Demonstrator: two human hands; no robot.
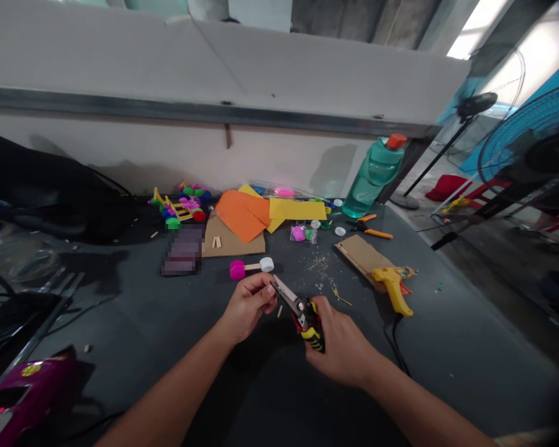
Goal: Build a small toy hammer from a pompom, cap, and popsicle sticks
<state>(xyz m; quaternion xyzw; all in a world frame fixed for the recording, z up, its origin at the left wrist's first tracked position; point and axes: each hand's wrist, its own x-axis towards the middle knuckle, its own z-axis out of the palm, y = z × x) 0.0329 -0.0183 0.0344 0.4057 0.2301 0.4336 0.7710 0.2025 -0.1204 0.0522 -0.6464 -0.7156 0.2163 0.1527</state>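
Observation:
My right hand (340,341) grips a pair of shears (302,307) with black-and-yellow handles, their blades apart and pointing up and left. At the blade tips, my left hand (251,304) is closed in a pinch; whatever is between its fingers is too small to make out. A short pale wood piece (280,311) lies just below the blades. Beyond my left hand is a wooden stick joining a magenta cap (237,269) and a white cap (266,264). Two or so small wood pieces (217,241) rest on a cardboard sheet (242,246) farther back.
A yellow glue gun (394,288) leans on cardboard (361,257) at right, its cord trailing forward. Behind stand a teal bottle (370,177) and orange-handled pliers (375,232). Orange paper (245,214), a blurred dark rectangle (182,250) and colourful toys (179,208) lie toward the back left.

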